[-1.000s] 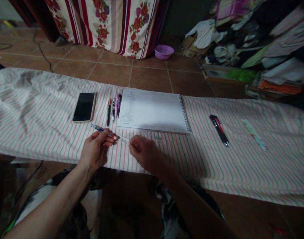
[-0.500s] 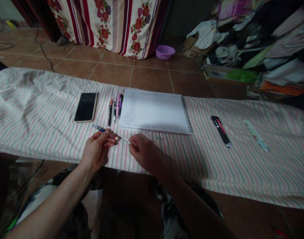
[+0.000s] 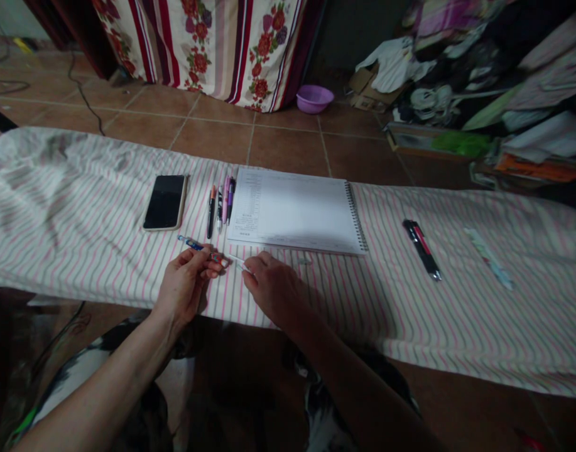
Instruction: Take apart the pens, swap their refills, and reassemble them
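Pinched between thumb and fingers of the left hand (image 3: 186,276): a slim pen (image 3: 191,242), blue-patterned toward its left end, red toward its right, white at the tip. Held low over the near side of the cloth-covered bench (image 3: 103,263), just in front of four pens (image 3: 211,213) lying side by side. Pinched in the right hand (image 3: 276,285): a thin white rod (image 3: 236,258), aimed at the white tip, contact or gap too small to tell. Beyond, on the floor (image 3: 217,135), a purple basin (image 3: 315,102), contents unclear; nearby, a cardboard box (image 3: 362,102), draped with a white garment (image 3: 391,63); farther right, a shallow tray (image 3: 399,143) with something bright green (image 3: 461,144) in or over it.
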A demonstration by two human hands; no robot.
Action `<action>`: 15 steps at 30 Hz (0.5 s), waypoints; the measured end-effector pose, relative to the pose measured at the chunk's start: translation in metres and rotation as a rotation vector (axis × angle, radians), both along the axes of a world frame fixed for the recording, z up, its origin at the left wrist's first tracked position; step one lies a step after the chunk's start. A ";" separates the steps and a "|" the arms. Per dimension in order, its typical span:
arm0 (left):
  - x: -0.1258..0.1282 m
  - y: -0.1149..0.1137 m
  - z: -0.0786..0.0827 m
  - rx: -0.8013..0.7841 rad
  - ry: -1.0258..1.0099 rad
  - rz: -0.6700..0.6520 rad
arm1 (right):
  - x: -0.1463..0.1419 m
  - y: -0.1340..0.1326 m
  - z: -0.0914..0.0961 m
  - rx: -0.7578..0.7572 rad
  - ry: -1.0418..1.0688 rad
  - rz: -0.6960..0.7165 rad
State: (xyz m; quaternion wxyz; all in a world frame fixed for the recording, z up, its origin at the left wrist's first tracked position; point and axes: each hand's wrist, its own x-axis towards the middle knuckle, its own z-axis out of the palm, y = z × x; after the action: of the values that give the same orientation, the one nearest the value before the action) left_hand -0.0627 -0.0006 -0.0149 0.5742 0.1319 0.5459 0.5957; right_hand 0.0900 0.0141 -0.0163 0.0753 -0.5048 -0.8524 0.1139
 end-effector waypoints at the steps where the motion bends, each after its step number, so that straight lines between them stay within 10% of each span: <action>1: 0.000 0.000 0.000 0.001 -0.003 -0.001 | -0.001 0.000 0.001 -0.008 -0.004 0.012; 15: -0.001 -0.001 0.000 0.005 -0.008 -0.025 | -0.005 -0.002 0.001 -0.003 -0.060 0.042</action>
State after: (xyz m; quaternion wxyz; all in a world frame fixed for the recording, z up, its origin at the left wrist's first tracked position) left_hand -0.0638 -0.0020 -0.0152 0.5834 0.1378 0.5403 0.5905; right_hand 0.0846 0.0126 -0.0152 0.0467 -0.4902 -0.8644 0.1017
